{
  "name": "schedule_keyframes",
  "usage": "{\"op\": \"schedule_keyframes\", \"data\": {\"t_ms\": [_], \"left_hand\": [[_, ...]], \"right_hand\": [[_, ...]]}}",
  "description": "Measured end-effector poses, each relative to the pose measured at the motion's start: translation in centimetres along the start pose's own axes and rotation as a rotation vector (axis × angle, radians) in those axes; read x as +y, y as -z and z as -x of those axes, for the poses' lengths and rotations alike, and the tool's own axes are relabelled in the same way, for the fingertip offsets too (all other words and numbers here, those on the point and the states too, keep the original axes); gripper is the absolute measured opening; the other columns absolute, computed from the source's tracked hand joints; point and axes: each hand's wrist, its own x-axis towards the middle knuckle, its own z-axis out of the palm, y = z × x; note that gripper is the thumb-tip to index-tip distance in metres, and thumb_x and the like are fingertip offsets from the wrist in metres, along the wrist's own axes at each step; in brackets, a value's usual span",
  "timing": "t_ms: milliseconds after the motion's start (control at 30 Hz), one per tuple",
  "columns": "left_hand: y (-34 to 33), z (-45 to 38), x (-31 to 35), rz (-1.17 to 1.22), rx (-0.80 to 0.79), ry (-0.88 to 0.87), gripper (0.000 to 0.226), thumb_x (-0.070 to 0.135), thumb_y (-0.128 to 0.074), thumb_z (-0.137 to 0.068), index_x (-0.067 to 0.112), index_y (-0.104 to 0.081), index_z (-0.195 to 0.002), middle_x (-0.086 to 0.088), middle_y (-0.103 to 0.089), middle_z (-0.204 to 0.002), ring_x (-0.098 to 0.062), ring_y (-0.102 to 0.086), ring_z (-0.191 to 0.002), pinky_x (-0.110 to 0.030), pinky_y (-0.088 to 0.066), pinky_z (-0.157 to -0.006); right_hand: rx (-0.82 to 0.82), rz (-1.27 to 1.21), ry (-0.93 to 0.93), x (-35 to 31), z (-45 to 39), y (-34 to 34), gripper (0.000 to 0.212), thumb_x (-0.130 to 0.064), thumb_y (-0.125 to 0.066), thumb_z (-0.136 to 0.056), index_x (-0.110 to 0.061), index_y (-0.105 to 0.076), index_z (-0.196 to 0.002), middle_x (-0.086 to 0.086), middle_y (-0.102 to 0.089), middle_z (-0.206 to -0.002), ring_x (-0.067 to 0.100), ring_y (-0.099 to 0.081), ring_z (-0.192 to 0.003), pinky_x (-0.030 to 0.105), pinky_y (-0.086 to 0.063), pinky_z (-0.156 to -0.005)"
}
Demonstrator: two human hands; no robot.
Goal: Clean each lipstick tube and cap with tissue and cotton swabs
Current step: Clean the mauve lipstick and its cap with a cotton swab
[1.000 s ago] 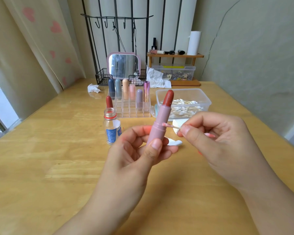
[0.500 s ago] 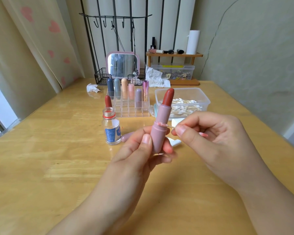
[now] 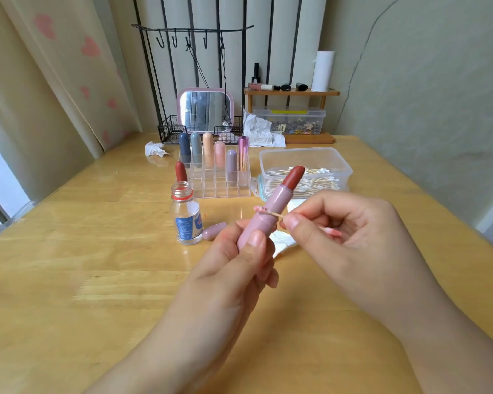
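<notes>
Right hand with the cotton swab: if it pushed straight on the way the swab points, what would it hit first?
The right hand would meet the pink lipstick tube at once, since the cotton swab already appears to touch its ridge.

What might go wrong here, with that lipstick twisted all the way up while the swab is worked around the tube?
The exposed lipstick bullet sticks out uncapped above the tube gripped by the left hand; a slip of the right hand might smear or snap it.

The cotton swab tip is already stained pink, so it may spread colour rather than lift it.

The open glass bottle stands close to the left hand; a stray nudge might tip it.
</notes>
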Motion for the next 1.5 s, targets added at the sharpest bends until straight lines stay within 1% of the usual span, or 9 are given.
{"op": "schedule_keyframes", "data": {"t_ms": [200,300,433,567,700,833,967,1267,1500], "left_hand": [[-0.1,-0.3,0.6,0.109,0.057,0.024,0.031,0.025,-0.051,-0.081,0.005,-0.061,-0.103,0.004,-0.043,-0.061,-0.011,-0.04,-0.054,-0.022,-0.044,-0.054],[0.1,-0.4,0.3,0.125,0.02,0.025,0.034,0.033,-0.062,-0.083,0.011,-0.068,-0.109,0.003,-0.047,-0.062,-0.011,-0.045,-0.055,-0.023,-0.047,-0.057],[0.1,-0.5,0.0,0.123,0.079,0.03,0.03,0.033,-0.05,-0.081,0.017,-0.074,-0.078,-0.001,-0.054,-0.065,-0.011,-0.049,-0.057,-0.024,-0.047,-0.054],[0.1,-0.6,0.2,0.196,0.105,0.045,0.032,0.033,-0.05,-0.08,0.011,-0.071,-0.073,-0.003,-0.051,-0.06,-0.013,-0.046,-0.049,-0.025,-0.047,-0.05],[0.3,-0.5,0.4,0.184,0.066,0.061,0.032,0.034,-0.049,-0.081,0.013,-0.073,-0.073,-0.003,-0.053,-0.062,-0.013,-0.047,-0.051,-0.027,-0.048,-0.052],[0.3,-0.6,0.5,0.227,0.047,0.09,0.034,0.032,-0.048,-0.082,0.009,-0.072,-0.073,-0.005,-0.051,-0.062,-0.012,-0.044,-0.047,-0.027,-0.048,-0.05],[0.1,-0.3,0.8,0.307,0.05,0.091,0.033,0.032,-0.051,-0.081,0.004,-0.069,-0.081,-0.004,-0.043,-0.06,-0.012,-0.037,-0.046,-0.027,-0.046,-0.049],[0.6,0.1,1.0,0.264,-0.11,0.083,0.024,0.033,-0.067,-0.082,0.013,-0.055,-0.088,-0.003,-0.042,-0.069,-0.014,-0.04,-0.055,-0.03,-0.047,-0.058],[0.7,-0.1,1.1,0.269,-0.185,0.129,0.033,0.041,-0.067,-0.082,0.01,-0.058,-0.09,0.0,-0.043,-0.063,-0.011,-0.038,-0.049,-0.028,-0.046,-0.054]], "right_hand": [[0.008,-0.007,-0.033,0.0,-0.3,0.5,0.014,-0.025,-0.063,-0.076,-0.011,-0.067,-0.074,0.019,-0.046,-0.055,0.006,-0.035,-0.048,0.012,-0.03,-0.047],[-0.007,-0.051,-0.024,0.2,-0.3,0.3,0.013,-0.023,-0.063,-0.076,-0.01,-0.067,-0.074,0.014,-0.05,-0.054,0.014,-0.039,-0.048,0.014,-0.036,-0.049],[-0.084,-0.147,0.004,0.1,0.0,-0.3,0.016,-0.013,-0.06,-0.081,-0.011,-0.066,-0.067,-0.002,-0.063,-0.054,0.012,-0.056,-0.052,0.012,-0.044,-0.054],[-0.005,-0.027,-0.027,0.2,-0.2,0.3,0.013,-0.021,-0.063,-0.076,-0.01,-0.066,-0.07,0.008,-0.046,-0.048,0.006,-0.038,-0.046,0.01,-0.033,-0.047],[-0.01,-0.003,-0.033,0.2,-0.2,0.3,0.01,-0.024,-0.063,-0.076,-0.016,-0.067,-0.076,0.021,-0.056,-0.06,0.027,-0.043,-0.052,0.014,-0.035,-0.049],[-0.042,-0.038,-0.012,0.2,-0.1,0.1,0.008,-0.022,-0.062,-0.077,-0.016,-0.067,-0.078,0.014,-0.059,-0.059,0.011,-0.042,-0.049,0.013,-0.037,-0.051],[-0.012,0.007,-0.01,0.3,-0.2,0.4,0.008,-0.024,-0.063,-0.076,-0.018,-0.068,-0.077,0.029,-0.056,-0.067,0.026,-0.04,-0.053,0.012,-0.035,-0.049],[-0.014,0.003,0.039,0.2,-0.1,0.5,0.013,-0.031,-0.067,-0.075,-0.018,-0.068,-0.077,0.025,-0.056,-0.065,0.029,-0.044,-0.055,0.012,-0.035,-0.049],[-0.029,-0.032,0.033,0.1,-0.1,0.5,0.01,-0.027,-0.067,-0.077,-0.018,-0.068,-0.076,0.021,-0.058,-0.063,0.01,-0.041,-0.049,0.011,-0.035,-0.049]]}}
